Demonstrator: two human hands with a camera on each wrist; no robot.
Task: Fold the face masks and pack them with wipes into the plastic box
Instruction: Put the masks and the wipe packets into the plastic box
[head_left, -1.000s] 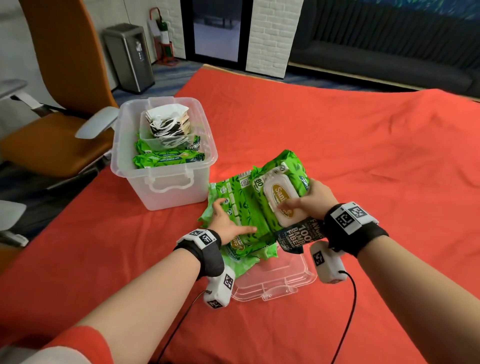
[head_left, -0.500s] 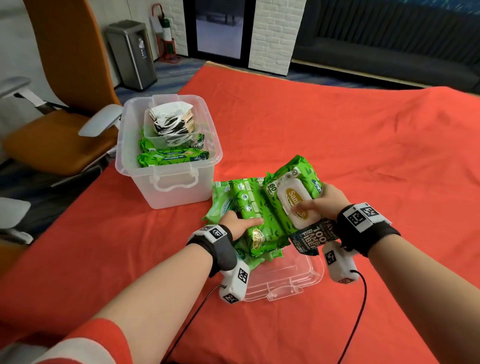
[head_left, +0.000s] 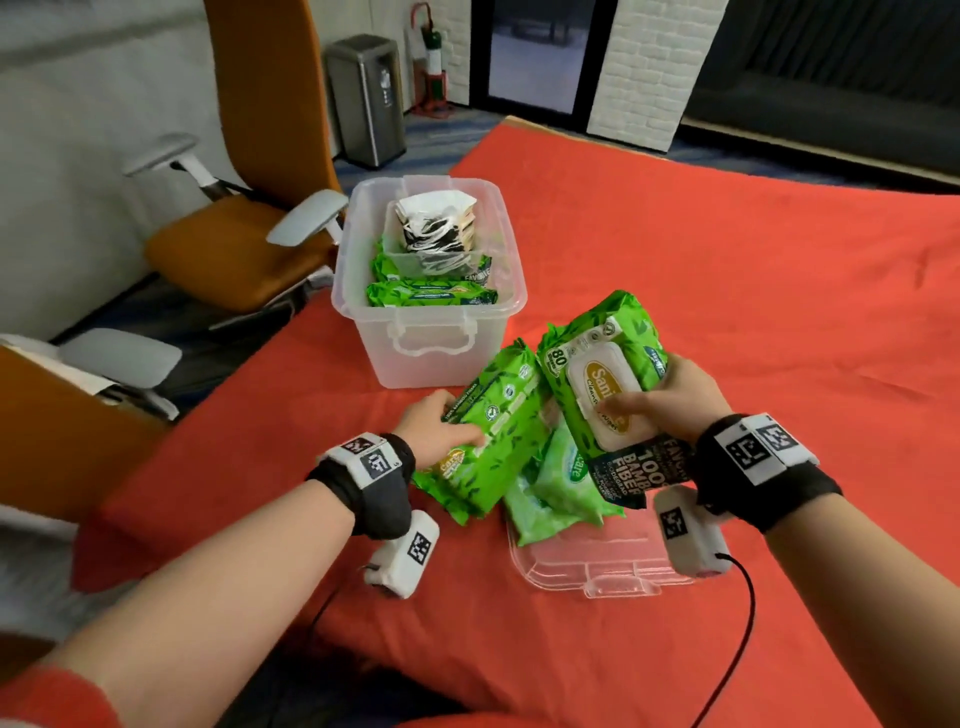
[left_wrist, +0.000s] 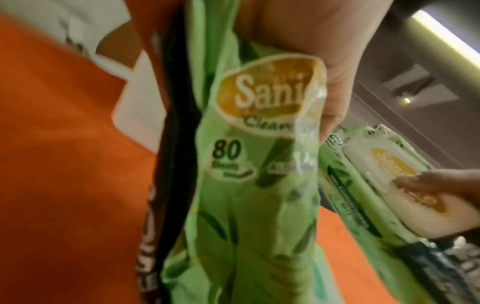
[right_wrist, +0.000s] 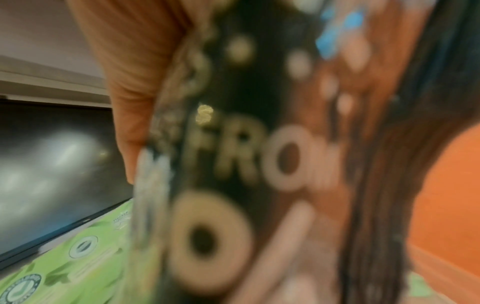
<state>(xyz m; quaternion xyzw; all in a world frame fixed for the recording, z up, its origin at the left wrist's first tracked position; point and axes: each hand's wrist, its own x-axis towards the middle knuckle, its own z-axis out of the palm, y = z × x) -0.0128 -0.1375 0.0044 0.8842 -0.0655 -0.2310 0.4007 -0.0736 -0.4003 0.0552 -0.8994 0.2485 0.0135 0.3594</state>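
My left hand (head_left: 435, 427) grips a green wipes pack (head_left: 488, 441) (left_wrist: 249, 185) lifted off the red cloth. My right hand (head_left: 670, 397) holds a second green wipes pack (head_left: 602, 374) with a white flip lid, thumb on the lid; its dark end fills the right wrist view (right_wrist: 246, 164). Paler green wipes packs (head_left: 561, 483) lie under both. The clear plastic box (head_left: 431, 348) stands behind them, holding green wipes packs (head_left: 431, 296) and an inner tray of folded black-and-white face masks (head_left: 434, 228).
The box's clear lid (head_left: 592, 566) lies on the red cloth (head_left: 727, 291) below my right wrist. Orange office chairs (head_left: 249, 218) stand off the table's left edge. A grey bin (head_left: 369, 98) and a dark sofa sit at the far side.
Both hands have lifted their wipes packs up off the pile and apart; the left pack now stands tilted, and the paler packs underneath show.
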